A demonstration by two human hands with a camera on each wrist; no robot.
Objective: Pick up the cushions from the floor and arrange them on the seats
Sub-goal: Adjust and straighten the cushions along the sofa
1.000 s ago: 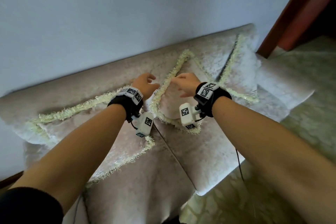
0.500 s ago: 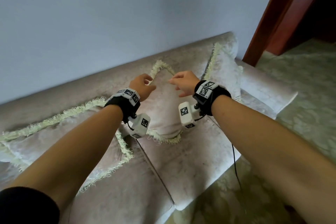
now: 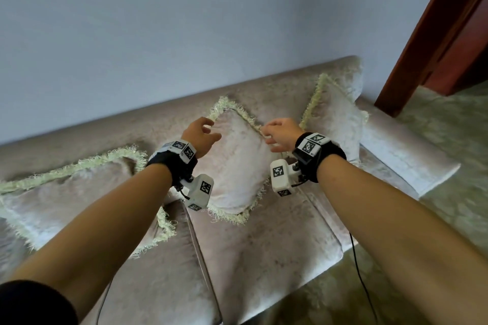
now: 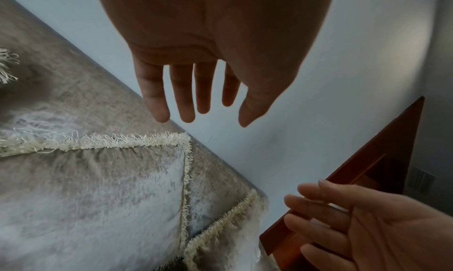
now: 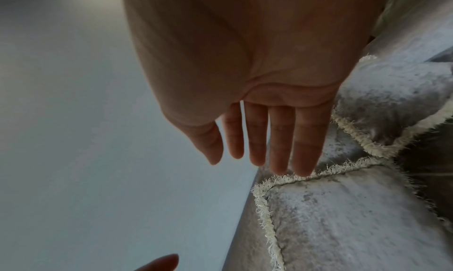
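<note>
Three beige cushions with pale fringe lean on the sofa (image 3: 264, 250) backrest. The middle cushion (image 3: 237, 166) stands on one corner like a diamond, between a large left cushion (image 3: 66, 192) and a right cushion (image 3: 335, 119). My left hand (image 3: 204, 130) and right hand (image 3: 274, 134) hover either side of its top corner, fingers straight and spread. In the left wrist view, the left hand (image 4: 196, 108) hangs free above the middle cushion (image 4: 98, 197). The right hand (image 5: 264, 155) has its fingertips at the fringe of the middle cushion (image 5: 343, 217); whether they touch is unclear.
A pale blue wall rises right behind the backrest. A reddish wooden door frame (image 3: 435, 34) stands at the right, past the sofa arm (image 3: 409, 155). Patterned green carpet (image 3: 449, 219) covers the floor, and a black cable (image 3: 361, 285) hangs from my right wrist.
Both hands had curled fingers at the middle cushion's top corner; they have since straightened and the hands have drawn apart. The cushion stays leaning on the backrest.
</note>
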